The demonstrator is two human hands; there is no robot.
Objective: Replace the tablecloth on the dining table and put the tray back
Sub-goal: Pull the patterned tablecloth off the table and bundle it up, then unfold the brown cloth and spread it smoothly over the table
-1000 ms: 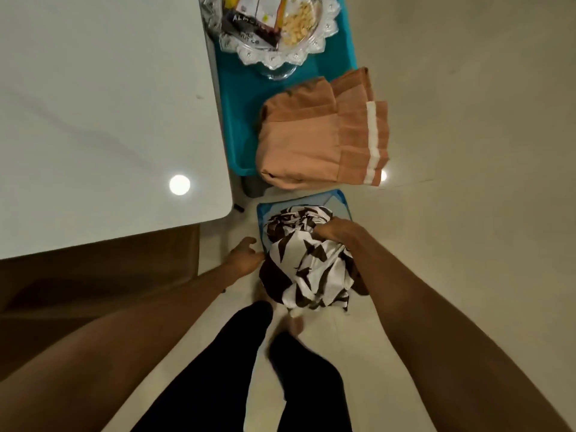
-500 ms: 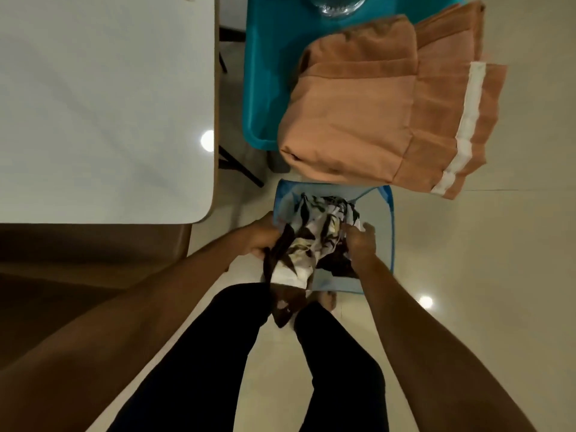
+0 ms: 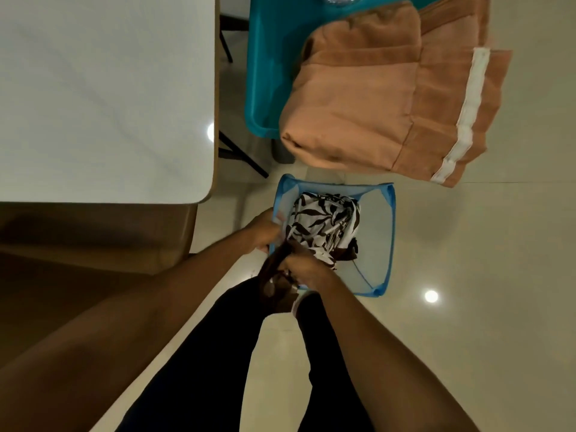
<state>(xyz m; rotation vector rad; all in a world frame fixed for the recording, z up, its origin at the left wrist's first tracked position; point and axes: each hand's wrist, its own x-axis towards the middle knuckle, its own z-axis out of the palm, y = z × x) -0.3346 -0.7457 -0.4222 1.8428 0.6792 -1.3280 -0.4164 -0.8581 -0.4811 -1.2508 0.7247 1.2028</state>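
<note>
Both hands work at the blue mesh basket on the floor. Left hand is closed on the basket's near-left rim, touching the patterned cloth. Right hand is clenched around a dark bunched end of that cloth at the near rim. Most of the cloth sits inside the basket. Folded orange cloth rests on a teal chair beside the bare white table.
</note>
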